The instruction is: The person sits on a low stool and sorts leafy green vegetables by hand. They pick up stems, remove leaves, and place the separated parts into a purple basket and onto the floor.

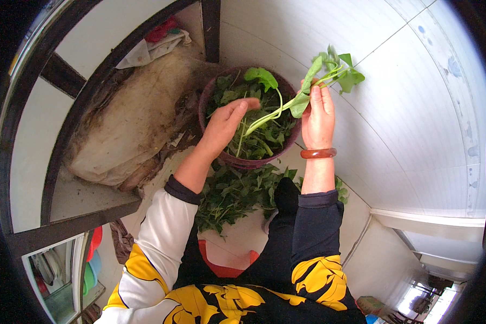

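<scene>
My right hand (319, 115) is closed around a small bunch of leafy green stems (269, 117), which slants across above a round purplish bucket (249, 163). The leaves stick out past my fingertips at the upper right, and the pale stem ends point down to the left. Over the bucket's left side, my left hand (227, 123) is held close to those stem ends, its fingertips blurred. Whether it pinches anything is not clear. Cut greens (263, 141) fill much of the bucket. On the floor in front of it lies a pile of darker leafy greens (239, 188).
A dirty whitish sack (125, 125) rests on a dark-framed shelf at the left. White wall panels (409, 113) rise close on the right. Lower left, coloured plastic basins (90, 275) stand beside a glass-fronted cabinet (54, 279). My knee (286, 198) is next to the floor pile.
</scene>
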`<state>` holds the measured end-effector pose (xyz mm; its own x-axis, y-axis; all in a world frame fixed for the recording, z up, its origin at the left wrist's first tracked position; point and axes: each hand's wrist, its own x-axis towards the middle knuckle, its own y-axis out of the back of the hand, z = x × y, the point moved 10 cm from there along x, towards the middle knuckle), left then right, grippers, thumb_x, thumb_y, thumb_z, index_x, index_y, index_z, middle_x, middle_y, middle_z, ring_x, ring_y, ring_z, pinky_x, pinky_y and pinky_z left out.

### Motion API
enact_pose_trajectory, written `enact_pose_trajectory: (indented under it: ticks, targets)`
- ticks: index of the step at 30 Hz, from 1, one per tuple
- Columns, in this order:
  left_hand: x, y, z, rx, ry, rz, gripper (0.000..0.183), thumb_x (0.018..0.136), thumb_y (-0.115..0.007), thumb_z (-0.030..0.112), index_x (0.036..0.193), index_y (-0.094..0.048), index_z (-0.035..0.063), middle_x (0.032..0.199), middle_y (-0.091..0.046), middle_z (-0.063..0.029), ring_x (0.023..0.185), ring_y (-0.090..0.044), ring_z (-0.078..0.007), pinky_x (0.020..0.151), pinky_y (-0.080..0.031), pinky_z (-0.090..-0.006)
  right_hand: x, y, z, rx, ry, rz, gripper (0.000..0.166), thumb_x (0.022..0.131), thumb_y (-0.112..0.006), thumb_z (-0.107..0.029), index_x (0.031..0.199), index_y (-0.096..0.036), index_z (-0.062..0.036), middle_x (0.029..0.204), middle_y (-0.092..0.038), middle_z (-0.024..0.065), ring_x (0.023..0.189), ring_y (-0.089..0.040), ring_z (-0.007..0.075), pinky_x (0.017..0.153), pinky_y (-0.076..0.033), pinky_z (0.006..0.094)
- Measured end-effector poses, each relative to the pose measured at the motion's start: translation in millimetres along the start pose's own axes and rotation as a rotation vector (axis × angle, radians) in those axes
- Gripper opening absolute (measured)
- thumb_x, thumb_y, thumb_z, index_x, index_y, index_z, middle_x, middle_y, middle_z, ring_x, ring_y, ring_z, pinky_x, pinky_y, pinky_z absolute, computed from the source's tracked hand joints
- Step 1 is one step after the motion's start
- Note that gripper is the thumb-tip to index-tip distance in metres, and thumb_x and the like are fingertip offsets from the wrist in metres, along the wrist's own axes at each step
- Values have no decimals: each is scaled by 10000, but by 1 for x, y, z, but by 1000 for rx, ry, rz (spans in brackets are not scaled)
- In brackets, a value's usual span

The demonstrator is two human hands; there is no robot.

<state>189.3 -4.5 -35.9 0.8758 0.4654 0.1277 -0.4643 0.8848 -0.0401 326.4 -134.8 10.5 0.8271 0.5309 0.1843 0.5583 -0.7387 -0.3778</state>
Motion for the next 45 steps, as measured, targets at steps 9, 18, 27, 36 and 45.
enact_pose_trajectory:
  ticks: [9, 18, 27, 36, 45]
  targets:
    - [-6, -28, -25, -48, 179, -262, 221, 919, -493, 163, 958, -621, -13, 770, -608, -7, 677, -519, -65, 635, -436, -208, 3, -3, 4, -182, 65, -38, 236, 956, -451, -188, 1108, -539, -29, 943, -557, 4, 810, -500, 82, 715, -420, 236]
    - [-4, 17, -27, -186, 167, 215, 160, 881, -540, 97, 887, -646, -23, 695, -591, -2, 609, -498, -65, 573, -412, -210, -3, -20, 4, -125, 90, -52, 209, 949, -464, -187, 1006, -583, -24, 800, -585, 14, 620, -486, 75, 575, -411, 209]
    - [-18, 34, -80, -664, 427, 525, 167, 895, -546, 116, 973, -615, -14, 744, -566, -11, 619, -478, -78, 536, -384, -208, -18, -43, 15, -127, 151, -60, 173, 947, -461, -157, 934, -563, -18, 867, -582, 45, 681, -566, 114, 597, -480, 236]
    - [-3, 28, -72, 52, 527, 206, 381, 910, -538, 246, 1242, -500, 63, 1103, -587, -66, 1016, -540, -177, 866, -456, -347, -9, -11, -26, -193, 217, 82, 185, 961, -423, -165, 942, -553, -34, 917, -580, 28, 654, -461, 56, 582, -398, 187]
    - [1, 9, -67, 282, 436, 62, 493, 892, -555, 281, 1325, -409, 95, 1322, -433, -105, 1180, -454, -242, 968, -421, -420, -13, 0, -20, -725, 197, 82, 205, 918, -513, -190, 894, -579, 3, 805, -623, 65, 686, -562, 150, 631, -443, 265]
